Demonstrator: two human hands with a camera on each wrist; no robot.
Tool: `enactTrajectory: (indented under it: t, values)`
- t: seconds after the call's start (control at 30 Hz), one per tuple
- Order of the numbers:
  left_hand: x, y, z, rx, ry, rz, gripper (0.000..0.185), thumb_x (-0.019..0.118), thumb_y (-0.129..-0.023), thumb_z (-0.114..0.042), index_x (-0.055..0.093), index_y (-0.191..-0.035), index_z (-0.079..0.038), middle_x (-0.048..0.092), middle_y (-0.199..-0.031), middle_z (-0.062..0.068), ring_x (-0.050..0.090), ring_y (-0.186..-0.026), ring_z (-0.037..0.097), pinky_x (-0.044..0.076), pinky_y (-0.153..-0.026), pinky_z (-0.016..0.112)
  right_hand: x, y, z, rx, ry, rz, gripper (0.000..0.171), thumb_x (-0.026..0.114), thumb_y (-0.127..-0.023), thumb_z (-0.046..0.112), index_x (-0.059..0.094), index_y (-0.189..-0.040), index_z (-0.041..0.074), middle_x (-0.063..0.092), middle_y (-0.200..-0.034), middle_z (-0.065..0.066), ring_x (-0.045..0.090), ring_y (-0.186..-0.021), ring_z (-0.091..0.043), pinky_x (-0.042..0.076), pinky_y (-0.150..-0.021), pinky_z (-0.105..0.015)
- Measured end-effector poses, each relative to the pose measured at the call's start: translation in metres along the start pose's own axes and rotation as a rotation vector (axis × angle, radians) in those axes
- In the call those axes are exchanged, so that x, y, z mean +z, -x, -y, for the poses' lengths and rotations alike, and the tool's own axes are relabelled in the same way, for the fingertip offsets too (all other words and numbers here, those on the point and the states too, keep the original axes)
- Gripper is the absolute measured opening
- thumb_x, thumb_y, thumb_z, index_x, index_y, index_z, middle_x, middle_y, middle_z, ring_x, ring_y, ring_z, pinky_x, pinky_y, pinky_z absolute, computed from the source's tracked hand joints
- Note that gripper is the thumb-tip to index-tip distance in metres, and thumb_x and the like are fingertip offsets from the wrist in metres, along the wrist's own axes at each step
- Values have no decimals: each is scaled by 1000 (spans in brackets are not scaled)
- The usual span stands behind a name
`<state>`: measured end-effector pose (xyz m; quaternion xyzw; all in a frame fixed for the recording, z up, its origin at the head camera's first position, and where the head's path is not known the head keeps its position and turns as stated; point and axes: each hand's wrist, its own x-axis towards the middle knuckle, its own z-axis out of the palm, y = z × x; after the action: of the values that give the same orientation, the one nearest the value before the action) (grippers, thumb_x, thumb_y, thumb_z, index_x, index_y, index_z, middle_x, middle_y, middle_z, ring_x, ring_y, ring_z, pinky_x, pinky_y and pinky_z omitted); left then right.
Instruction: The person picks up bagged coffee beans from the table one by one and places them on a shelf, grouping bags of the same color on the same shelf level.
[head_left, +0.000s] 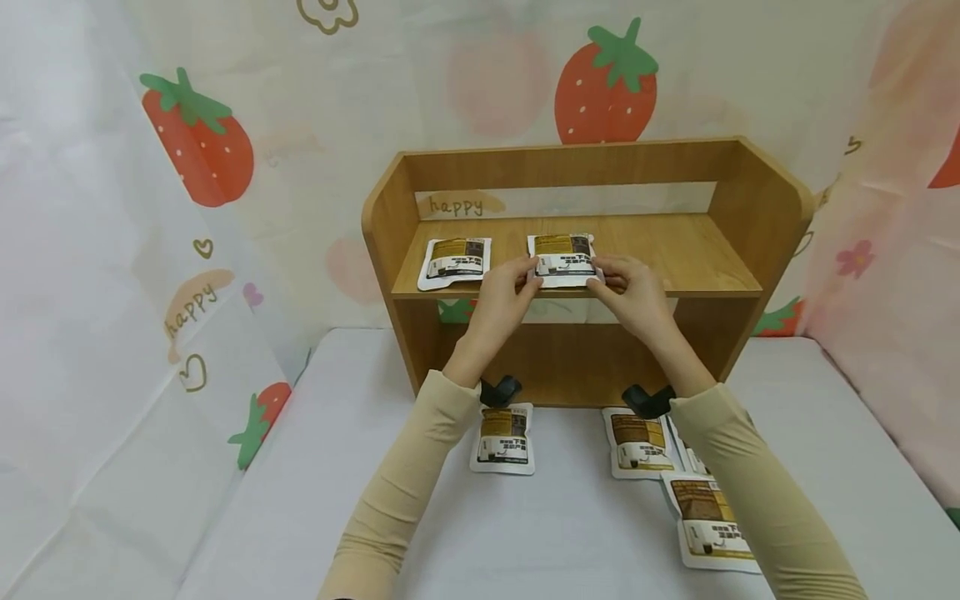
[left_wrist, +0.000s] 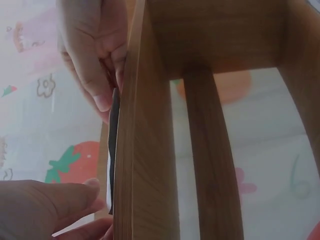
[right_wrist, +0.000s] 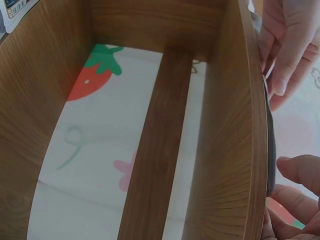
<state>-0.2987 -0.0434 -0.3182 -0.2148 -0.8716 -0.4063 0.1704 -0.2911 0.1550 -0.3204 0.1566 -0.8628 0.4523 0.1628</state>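
Observation:
On the upper board of a wooden shelf (head_left: 450, 387), a white flat pouch (head_left: 566, 265) with a brown and gold printed label lies near the front edge. My left hand (head_left: 502, 298) holds its left side between thumb and fingers. The pouch's right side is held by my right hand (head_left: 637, 296) in the same way. Both wrist views show the pouch edge-on, as a thin dark strip against the board. To the left on that board lies a similar pouch (head_left: 456, 262), apart from my left hand.
Below the shelf, on the white tabletop (head_left: 558, 542), lies one pouch (head_left: 503, 439) near my left forearm. More pouches lie by my right forearm, including one (head_left: 639, 443) close to the shelf and a larger-looking one (head_left: 708, 521) partly under the sleeve. A strawberry-print cloth (head_left: 300, 167) hangs behind.

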Motion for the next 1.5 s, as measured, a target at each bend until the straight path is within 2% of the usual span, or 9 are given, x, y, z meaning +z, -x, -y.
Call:
enactTrajectory:
  t: [0.27,0.5,0.7,0.87,1.07,1.2,1.33,1.47,1.5]
  values:
    - [1,10,7,91,-5,-10,41,58,-92,-18,53,-130,-5,51,-133,13,57,-111,22,50,-85,24,4,10,-2,-93,16,-45,37,60,-90,11,56,-124,-3,47,-131,-21,51,-113,-36,47,-92,-45]
    - [3,22,15,203,4,-125,40,60,-91,-17,55,-128,-5,54,-128,9,53,-116,20,45,-95,32,9,23,-2,-186,34,-135,42,62,-88,9,54,-128,1,45,-133,-19,47,-116,-35,45,-91,-47]
    - [3,36,19,273,52,-175,35,61,-90,-12,57,-124,-5,57,-123,6,55,-99,17,50,-77,28,16,37,-3,-233,-56,-210,45,61,-88,7,50,-132,4,45,-133,-13,46,-118,-29,43,-95,-45]
    - [5,47,26,285,79,-196,34,61,-89,-11,58,-122,-4,59,-118,7,55,-100,18,51,-78,30,28,51,-4,-281,-107,-271,45,60,-87,-1,51,-130,3,49,-126,-14,49,-110,-29,45,-92,-46]
    - [8,58,38,270,142,-215,35,60,-90,-13,57,-125,-6,60,-114,6,55,-97,16,50,-83,26,34,66,18,-321,-129,-304,41,57,-84,-11,51,-124,-7,51,-119,-22,49,-104,-34,45,-84,-21]
    - [9,64,46,254,198,-213,36,60,-90,-12,56,-126,-8,60,-113,7,59,-96,19,51,-85,30,37,71,26,-334,-143,-305,40,56,-83,-13,51,-122,-8,52,-120,-23,49,-104,-31,43,-84,-14]
    - [10,69,55,232,220,-201,36,61,-89,-8,56,-124,-6,60,-109,13,60,-96,23,52,-83,36,41,75,25,-311,-153,-280,40,57,-84,-11,51,-123,-7,52,-121,-22,49,-104,-32,47,-85,-24]
    - [9,77,58,200,222,-174,35,61,-88,-4,56,-122,0,59,-108,20,59,-99,29,52,-82,40,48,80,18,-275,-166,-235,40,57,-86,-8,50,-125,-5,50,-123,-22,49,-107,-35,48,-84,-45]
    - [8,81,57,188,220,-165,34,61,-88,-3,56,-122,2,59,-109,20,58,-100,30,52,-83,41,51,81,16,-262,-168,-221,40,58,-86,-7,50,-125,-5,50,-123,-21,49,-108,-35,47,-84,-47]
